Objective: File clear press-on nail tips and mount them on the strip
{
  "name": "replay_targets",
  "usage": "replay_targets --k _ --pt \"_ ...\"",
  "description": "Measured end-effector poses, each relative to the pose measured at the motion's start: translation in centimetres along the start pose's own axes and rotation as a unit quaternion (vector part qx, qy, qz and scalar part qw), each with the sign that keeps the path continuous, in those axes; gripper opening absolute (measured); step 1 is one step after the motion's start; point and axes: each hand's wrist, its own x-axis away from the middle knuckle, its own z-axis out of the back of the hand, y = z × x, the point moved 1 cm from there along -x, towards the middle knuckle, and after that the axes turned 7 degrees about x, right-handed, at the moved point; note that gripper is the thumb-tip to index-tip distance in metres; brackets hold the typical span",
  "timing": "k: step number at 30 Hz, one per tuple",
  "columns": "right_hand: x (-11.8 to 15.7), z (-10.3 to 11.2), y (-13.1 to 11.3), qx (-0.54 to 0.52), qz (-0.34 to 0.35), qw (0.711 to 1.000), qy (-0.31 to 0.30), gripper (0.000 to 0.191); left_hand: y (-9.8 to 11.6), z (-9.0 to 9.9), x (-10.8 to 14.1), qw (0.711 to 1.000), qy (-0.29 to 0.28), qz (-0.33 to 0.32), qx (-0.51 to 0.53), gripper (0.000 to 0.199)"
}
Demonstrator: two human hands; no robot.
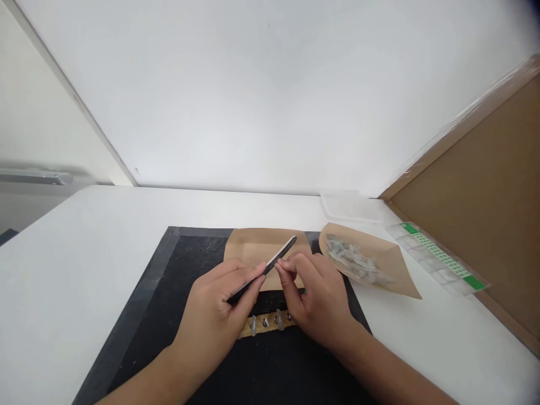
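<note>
My left hand (221, 298) is closed round a slim dark nail file (280, 253), its pale edge catching the light and its tip slanting up to the right. Against the file's near side, my right hand (316, 289) pinches with thumb and forefinger; whatever is between them is too small or hidden to make out. Under both hands lies a tan strip (259, 324) with round metal spots and a few small translucent nail tips (280, 319) standing on it; its ends are partly covered by the hands. Behind them rests a brown paper tray (244, 244) with tiny crumbs.
A second brown paper tray (400, 275) at the right holds many translucent nail tips (356, 261). A black mat (156, 304) covers the white table (105, 225). Farther right are a clear case with a green label (442, 256), a clear lid (350, 205) and a cardboard panel (476, 185).
</note>
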Motion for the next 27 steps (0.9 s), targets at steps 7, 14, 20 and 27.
replay_targets --k 7,14,20,27 --pt "-0.3 -0.3 -0.2 0.005 0.001 1.000 -0.004 0.023 0.3 -0.1 0.0 1.000 0.006 -0.021 -0.005 0.026" --pt "-0.7 -0.2 -0.2 0.012 -0.001 1.000 0.002 0.022 0.7 0.0 -0.1 0.999 0.009 -0.034 -0.005 0.025" --pt "-0.9 -0.5 -0.2 0.004 0.006 1.000 -0.007 0.023 0.8 0.1 -0.1 0.999 0.019 -0.049 -0.014 0.027" --pt "-1.1 -0.8 -0.2 0.002 -0.003 1.000 -0.005 0.024 0.5 0.3 -0.1 0.999 0.020 -0.042 -0.019 0.028"
